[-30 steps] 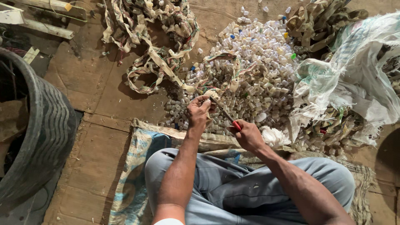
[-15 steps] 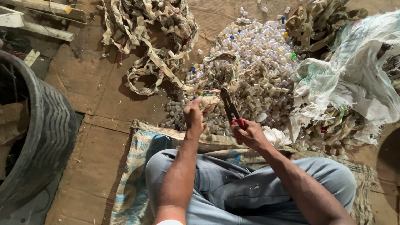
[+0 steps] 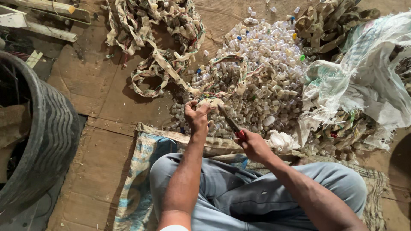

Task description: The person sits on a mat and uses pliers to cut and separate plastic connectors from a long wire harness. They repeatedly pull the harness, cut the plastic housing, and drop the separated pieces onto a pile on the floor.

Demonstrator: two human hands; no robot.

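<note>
I sit cross-legged in grey trousers on a worn cloth mat. My left hand grips the end of a long, dirty strip of joined sockets and wires that trails away to the upper left. My right hand holds red-handled cutting pliers, whose jaws meet the strip right beside my left fingers. Just beyond both hands lies a big heap of small whitish plastic sockets.
A large black tyre stands at the left. A torn white woven sack lies at the right with more tangled strips behind it. Wooden battens lie at the top left on the brown board floor.
The pliers have swung from pointing up and away to meet the strip at my left fingers. My left hand has stayed on the strip, shifted slightly left.
</note>
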